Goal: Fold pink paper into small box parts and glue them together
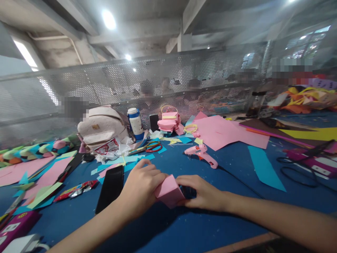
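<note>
A small folded pink paper box (170,191) is held between my two hands just above the blue table. My left hand (143,182) grips its left side, fingers closed and partly hidden behind it. On the other side, my right hand (198,191) pinches the box's right edge between thumb and fingers. Beyond my right hand lies a pink hot glue gun (201,154), its black cord running to the right. A dark smartphone (110,188) rests beside my left forearm.
Scissors (154,147), paper scraps and a snack wrapper (76,189) lie to the left. A backpack (105,128) and a bottle (136,123) stand before the perforated metal screen (110,84). Pink paper sheets (218,131) and a purple power strip (308,161) are at right.
</note>
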Available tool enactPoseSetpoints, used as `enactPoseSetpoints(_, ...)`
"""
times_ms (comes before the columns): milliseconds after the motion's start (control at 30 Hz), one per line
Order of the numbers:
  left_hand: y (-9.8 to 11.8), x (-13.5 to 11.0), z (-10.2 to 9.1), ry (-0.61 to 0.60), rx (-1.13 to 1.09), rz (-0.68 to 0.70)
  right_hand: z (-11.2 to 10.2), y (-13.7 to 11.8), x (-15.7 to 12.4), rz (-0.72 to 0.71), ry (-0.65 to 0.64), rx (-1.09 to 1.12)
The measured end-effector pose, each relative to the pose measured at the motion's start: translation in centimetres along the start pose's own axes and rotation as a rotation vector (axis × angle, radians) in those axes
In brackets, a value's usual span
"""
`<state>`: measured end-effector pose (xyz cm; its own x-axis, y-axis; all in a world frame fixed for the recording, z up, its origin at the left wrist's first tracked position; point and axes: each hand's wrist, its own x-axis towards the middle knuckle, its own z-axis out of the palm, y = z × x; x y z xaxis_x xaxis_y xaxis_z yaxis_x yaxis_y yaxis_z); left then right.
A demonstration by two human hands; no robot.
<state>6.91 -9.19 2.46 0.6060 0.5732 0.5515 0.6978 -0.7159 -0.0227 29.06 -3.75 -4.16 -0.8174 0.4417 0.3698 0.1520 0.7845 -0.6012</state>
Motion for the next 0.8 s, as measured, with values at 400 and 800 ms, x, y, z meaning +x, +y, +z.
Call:
enactPoseSetpoints(400, -0.49, -0.05, 0.27, -0.016, 0.067, 0.028, 0.00, -0.10, -0.03, 0.006, 0.020, 0.003)
enactPoseSetpoints(800, -0.52, -0.19, 0.13, -0.035, 0.080, 0.025, 0.02, -0.11, -0.06, 0.002, 0.036, 0.021)
